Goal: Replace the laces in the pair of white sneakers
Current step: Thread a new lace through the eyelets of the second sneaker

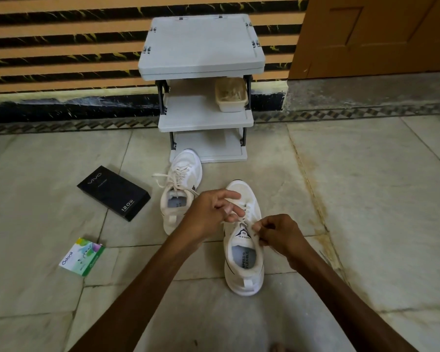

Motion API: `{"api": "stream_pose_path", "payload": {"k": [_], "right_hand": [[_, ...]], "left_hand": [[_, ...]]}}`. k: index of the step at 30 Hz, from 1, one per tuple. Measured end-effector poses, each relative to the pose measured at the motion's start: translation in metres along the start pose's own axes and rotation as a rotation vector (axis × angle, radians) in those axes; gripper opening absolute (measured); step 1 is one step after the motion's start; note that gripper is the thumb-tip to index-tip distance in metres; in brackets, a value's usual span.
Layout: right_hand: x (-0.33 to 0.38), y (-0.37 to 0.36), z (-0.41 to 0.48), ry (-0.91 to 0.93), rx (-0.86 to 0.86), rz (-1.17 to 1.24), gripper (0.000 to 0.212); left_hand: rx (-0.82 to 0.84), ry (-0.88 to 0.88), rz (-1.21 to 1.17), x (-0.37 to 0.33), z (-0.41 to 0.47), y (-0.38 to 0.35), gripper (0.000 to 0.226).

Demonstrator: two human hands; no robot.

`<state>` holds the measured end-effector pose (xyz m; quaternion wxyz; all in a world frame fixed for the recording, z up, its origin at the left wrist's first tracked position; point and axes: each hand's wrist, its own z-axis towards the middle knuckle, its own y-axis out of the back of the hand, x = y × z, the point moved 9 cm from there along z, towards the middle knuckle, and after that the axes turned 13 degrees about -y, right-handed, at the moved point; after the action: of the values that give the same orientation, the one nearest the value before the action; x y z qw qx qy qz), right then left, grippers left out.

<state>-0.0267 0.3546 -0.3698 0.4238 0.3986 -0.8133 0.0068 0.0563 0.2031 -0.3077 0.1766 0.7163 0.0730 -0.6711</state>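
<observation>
Over the near sneaker (244, 252) on the floor (346, 184), both arms are reaching forward; the left hand (208, 212) is gripping the lace (242, 221) in curled fingers, and the right hand (280, 235) is pinching it by the tongue.

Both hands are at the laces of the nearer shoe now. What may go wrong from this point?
The sneaker stands free on the floor; pulling the lace held by the left hand and right hand may tip or drag it. The other sneaker stands close; its loose lace ends could tangle in.

Single head camera, wide-angle, facing forward-down, near floor (366, 174).
</observation>
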Motion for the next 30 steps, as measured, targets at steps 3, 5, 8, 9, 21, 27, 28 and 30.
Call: {"api": "stream_pose_path", "payload": {"k": [3,5,8,9,21,27,28,30], "right_hand": [[0.001,-0.001,0.0,0.005,-0.026,-0.047,0.014],[0.001,-0.001,0.0,0.003,-0.022,-0.038,0.014],[0.0,0.0,0.0,-0.003,-0.015,-0.021,0.014],[0.0,0.0,0.0,-0.003,-0.016,-0.024,0.014],[0.002,-0.002,-0.003,0.015,-0.047,-0.094,0.018],[0.001,-0.002,-0.002,0.014,-0.061,-0.102,0.016],[0.001,-0.002,-0.002,0.012,-0.061,-0.101,0.016],[0.0,-0.002,-0.002,0.007,-0.061,-0.104,0.016]], "left_hand": [[-0.089,-0.108,0.227,-0.001,0.002,-0.002,0.021],[-0.115,-0.127,0.211,0.002,0.003,-0.004,0.017],[-0.104,-0.114,0.06,0.008,0.004,-0.012,0.021],[-0.106,-0.127,0.07,0.008,0.004,-0.013,0.022],[-0.135,-0.286,-0.055,-0.03,0.006,-0.012,0.011],[0.002,-0.129,0.484,-0.002,0.001,-0.017,0.027],[0.015,-0.138,0.577,0.0,-0.002,-0.02,0.032],[0.01,-0.186,0.71,0.0,-0.006,-0.026,0.043]]}}
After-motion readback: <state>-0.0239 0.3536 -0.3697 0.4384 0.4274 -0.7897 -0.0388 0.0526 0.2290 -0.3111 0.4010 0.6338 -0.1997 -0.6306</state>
